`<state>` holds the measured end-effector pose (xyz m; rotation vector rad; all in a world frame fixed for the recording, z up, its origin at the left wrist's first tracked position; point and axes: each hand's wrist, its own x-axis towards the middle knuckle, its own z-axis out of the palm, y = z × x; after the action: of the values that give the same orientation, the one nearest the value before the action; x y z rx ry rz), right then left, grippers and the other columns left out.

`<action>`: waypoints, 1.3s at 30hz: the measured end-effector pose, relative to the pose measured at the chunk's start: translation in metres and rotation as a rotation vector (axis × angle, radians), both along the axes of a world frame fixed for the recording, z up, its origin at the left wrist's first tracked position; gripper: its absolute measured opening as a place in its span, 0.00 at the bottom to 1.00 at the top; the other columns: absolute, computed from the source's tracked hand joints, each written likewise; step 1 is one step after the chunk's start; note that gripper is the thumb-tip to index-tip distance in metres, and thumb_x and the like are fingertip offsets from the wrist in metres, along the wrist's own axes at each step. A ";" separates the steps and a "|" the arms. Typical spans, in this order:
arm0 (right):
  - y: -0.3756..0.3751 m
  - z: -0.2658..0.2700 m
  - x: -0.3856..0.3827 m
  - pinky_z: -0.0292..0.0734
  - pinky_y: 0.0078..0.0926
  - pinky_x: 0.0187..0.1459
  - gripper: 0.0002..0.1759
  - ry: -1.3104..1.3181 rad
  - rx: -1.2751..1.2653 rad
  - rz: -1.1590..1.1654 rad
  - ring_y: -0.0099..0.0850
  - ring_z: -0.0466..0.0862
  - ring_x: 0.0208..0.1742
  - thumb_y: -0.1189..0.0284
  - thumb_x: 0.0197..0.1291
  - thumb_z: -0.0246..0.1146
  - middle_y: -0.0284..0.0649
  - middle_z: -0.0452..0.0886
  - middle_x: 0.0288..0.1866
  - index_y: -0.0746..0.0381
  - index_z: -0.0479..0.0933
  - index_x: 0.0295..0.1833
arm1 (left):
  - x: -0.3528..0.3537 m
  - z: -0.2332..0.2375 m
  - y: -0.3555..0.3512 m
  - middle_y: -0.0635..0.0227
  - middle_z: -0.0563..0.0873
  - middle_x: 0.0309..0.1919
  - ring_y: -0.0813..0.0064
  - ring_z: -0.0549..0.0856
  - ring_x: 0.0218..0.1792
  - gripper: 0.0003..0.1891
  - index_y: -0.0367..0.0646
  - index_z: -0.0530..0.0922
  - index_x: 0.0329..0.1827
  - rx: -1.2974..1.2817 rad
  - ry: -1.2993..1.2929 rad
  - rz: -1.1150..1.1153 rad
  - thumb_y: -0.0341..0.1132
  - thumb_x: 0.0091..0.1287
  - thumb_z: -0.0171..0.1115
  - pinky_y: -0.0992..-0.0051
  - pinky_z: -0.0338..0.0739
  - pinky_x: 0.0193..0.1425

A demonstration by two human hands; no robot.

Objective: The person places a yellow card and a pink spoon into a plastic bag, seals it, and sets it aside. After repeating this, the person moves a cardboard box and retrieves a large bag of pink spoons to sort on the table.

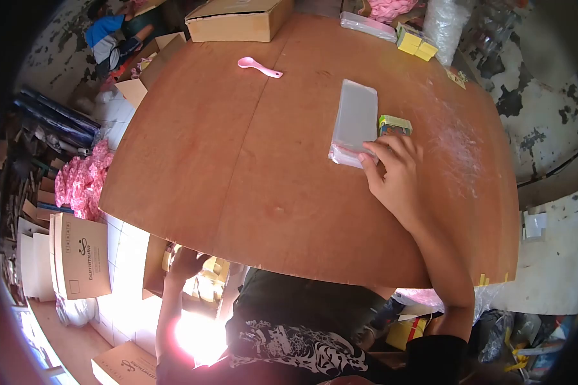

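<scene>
My right hand (397, 173) rests at the near right corner of a stack of clear plastic sleeves (356, 119). Its thumb and forefinger are curved and apart at the stack's edge, and no sleeve shows between them. Just beyond the knuckles lies a small green and yellow box (395, 125). Below the table's near left edge, my left hand (186, 264) reaches into an open carton (153, 262) holding yellowish packets (205, 282). The fingers there are dark and partly hidden, so their grip cannot be made out. A pink spoon (260, 67) lies alone toward the far side.
A closed cardboard box (237, 20) stands at the wooden table's (289, 205) far edge. Far right are yellow boxes (416, 42), another sleeve stack (368, 27) and a plastic roll (448, 29). A co-worker (112, 38) sits far left. Pink packing (87, 179) and cartons (80, 256) flank the left.
</scene>
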<state>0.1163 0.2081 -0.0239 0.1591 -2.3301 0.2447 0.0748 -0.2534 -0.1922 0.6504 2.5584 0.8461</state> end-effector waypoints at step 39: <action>0.009 0.020 0.012 0.67 0.31 0.44 0.05 0.110 -0.143 -0.003 0.32 0.79 0.35 0.75 0.51 0.71 0.34 0.81 0.32 0.59 0.80 0.33 | -0.067 0.161 0.280 0.56 0.66 0.66 0.50 0.68 0.65 0.22 0.45 0.77 0.56 0.395 0.723 -0.587 0.40 0.59 0.68 0.53 0.62 0.69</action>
<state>0.1285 0.2175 -0.0040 0.0953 -2.1948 0.3901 0.0075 0.0262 -0.0312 2.0184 2.4930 1.0260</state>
